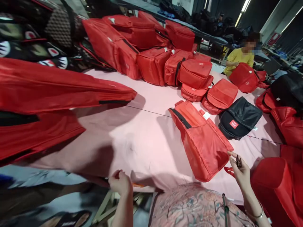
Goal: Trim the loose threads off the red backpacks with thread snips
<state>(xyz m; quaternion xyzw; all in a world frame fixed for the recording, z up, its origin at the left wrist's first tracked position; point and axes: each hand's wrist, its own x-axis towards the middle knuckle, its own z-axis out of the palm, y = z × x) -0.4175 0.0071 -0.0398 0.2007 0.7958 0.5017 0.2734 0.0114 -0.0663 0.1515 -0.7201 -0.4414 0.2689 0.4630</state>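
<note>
A red bag [201,142] lies flat on the pink table [142,135] in front of me, with a black zip along its far side. My right hand [240,170] hovers at the bag's near right corner, fingers pinched round a small dark tool. At the table's near edge my left hand [121,183] is curled into a fist, with a thin orange thing poking out beside it; what it holds is unclear.
Many red bags [153,60] are piled across the back of the table, and a black bag [239,118] lies to the right. More red bags [35,94] jut in from the left. A person in yellow [239,58] sits at the far right.
</note>
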